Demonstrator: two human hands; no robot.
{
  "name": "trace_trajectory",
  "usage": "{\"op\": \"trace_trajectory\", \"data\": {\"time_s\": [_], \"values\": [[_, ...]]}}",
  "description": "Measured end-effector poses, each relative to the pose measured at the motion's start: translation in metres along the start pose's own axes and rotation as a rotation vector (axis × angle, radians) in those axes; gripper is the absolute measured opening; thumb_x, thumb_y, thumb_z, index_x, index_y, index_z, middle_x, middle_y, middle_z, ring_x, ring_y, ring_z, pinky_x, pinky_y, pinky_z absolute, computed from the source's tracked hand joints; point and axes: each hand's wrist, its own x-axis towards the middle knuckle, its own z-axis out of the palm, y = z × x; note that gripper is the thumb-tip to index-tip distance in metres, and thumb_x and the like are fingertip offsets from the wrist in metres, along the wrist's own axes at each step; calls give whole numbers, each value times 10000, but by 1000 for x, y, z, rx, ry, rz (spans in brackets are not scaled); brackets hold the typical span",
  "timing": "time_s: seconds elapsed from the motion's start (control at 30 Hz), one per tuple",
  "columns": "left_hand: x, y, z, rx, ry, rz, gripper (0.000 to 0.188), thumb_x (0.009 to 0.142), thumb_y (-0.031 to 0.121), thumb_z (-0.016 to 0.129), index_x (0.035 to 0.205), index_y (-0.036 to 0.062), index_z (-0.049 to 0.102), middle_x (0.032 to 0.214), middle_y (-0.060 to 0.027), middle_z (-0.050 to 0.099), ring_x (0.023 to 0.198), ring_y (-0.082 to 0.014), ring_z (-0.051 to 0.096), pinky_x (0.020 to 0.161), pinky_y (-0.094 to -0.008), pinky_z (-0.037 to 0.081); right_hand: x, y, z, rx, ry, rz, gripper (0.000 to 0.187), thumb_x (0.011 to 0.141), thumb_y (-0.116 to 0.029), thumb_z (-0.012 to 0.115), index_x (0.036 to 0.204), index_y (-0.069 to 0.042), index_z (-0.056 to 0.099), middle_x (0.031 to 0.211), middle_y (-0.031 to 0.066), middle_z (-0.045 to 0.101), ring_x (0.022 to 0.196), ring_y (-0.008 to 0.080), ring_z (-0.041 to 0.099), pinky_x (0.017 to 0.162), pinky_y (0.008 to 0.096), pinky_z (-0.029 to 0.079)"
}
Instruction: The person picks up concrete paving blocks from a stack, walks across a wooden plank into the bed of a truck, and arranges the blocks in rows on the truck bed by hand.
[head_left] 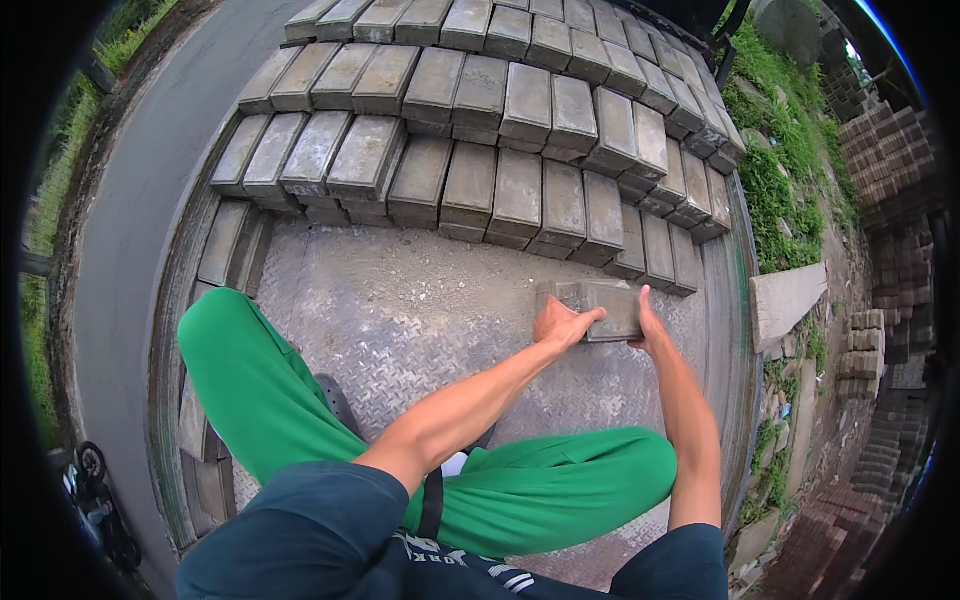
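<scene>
**Both hands on one paver beside the stack**

Squarely on the steel tread-plate bed (400,310), just in front of the stacked pavers (480,130), lies a single grey paving block (600,305). The stack holds dozens of blocks in stepped rows, too many to count exactly; loose blocks number one. The left hand (562,325) clasps the block's near-left end, and the right hand (648,325) presses its right end, fingers closed against it. Gritty dust on the plate could let the block slip and pinch fingertips against the stack.
</scene>
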Motion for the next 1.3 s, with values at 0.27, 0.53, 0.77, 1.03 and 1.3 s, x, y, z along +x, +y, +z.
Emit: {"op": "trace_trajectory", "data": {"time_s": [0.27, 0.53, 0.77, 1.03, 1.3], "values": [[-43, -48, -67, -899, -47, -303, 639, 651, 435, 815, 1020, -61, 652, 965, -140, 684, 843, -237, 660, 743, -351, 514, -75, -59, 52, -169, -2, -80, 1073, 795, -789, 514, 1439, 54, 357, 1461, 262, 384, 1285, 455, 437, 977, 572, 436], [-47, -74, -159, -1033, 355, -116, 592, 720, 310, 813, 1164, -5, 581, 1043, -103, 651, 890, -207, 638, 753, -337, 512, -160, -107, 227, 75, -562, -89, 995, 858, -495, 690, 1476, -33, 61, 1426, 288, 352, 1203, 474, 508, 936, 597, 494], [-14, -48, -220, -1184, 482, 80, 550, 776, 258, 803, 1194, 13, 544, 1082, -94, 633, 889, -172, 631, 677, -318, 520, -146, -172, 301, 153, -644, -353, 872, 878, -389, 693, 1495, -42, 183, 1314, 180, 491, 1039, 318, 575, 770, 464, 513], [107, -36, -271, -739, 155, -161, 1001, 846, 615, 635, 1441, -102, 270, 1471, -278, 344, 1344, -409, 388, 1088, -564, 332, -31, -249, 353, -400, -299, -857, 995, 842, -573, 635, 1499, 48, 218, 1490, 307, 324, 1371, 368, 378, 1085, 453, 357], [146, -59, -303, -779, 102, 77, 960, 886, 551, 623, 1433, -125, 219, 1473, -243, 277, 1401, -360, 261, 1165, -580, 126, -51, -206, 375, -636, 5, -1056, 1063, 790, -579, 699, 1481, 71, 219, 1453, 298, 387, 1386, 384, 354, 1153, 484, 248]]}}
